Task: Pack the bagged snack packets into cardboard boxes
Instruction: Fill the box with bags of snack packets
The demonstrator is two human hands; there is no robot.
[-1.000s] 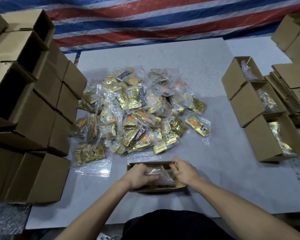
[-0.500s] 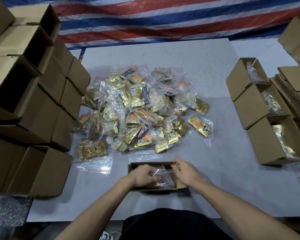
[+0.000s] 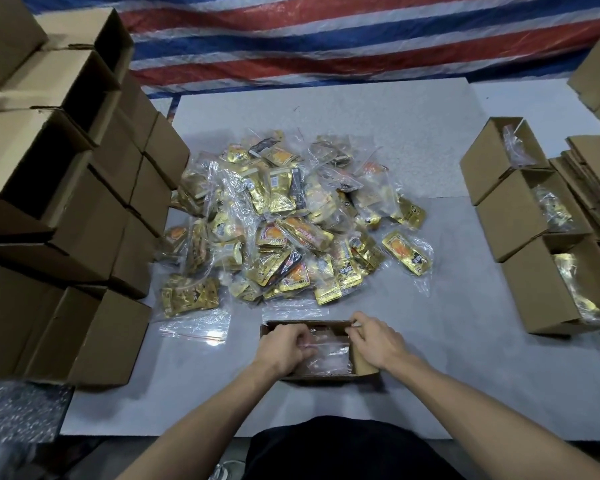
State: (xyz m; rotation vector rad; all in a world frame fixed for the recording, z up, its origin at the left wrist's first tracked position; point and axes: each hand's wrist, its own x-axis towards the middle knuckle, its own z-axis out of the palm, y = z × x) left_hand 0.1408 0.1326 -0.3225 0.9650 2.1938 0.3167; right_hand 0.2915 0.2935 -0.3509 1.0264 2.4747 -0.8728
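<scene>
Head view: left hand (image 3: 284,348) and right hand (image 3: 378,344) pinch the snack bag (image 3: 326,358) inside the near box (image 3: 312,324), seating it; next, I judge, release and reach the far pile (image 3: 291,220).

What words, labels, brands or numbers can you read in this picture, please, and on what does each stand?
Nothing can be read with confidence.
Gold foil snack packets in clear bags: printing and white labels, too blurred to read.
Clear zip bag nearest the camera: nothing legible.
Brown cardboard boxes: no print visible.
Red, white and blue striped tarpaulin: no text.
</scene>
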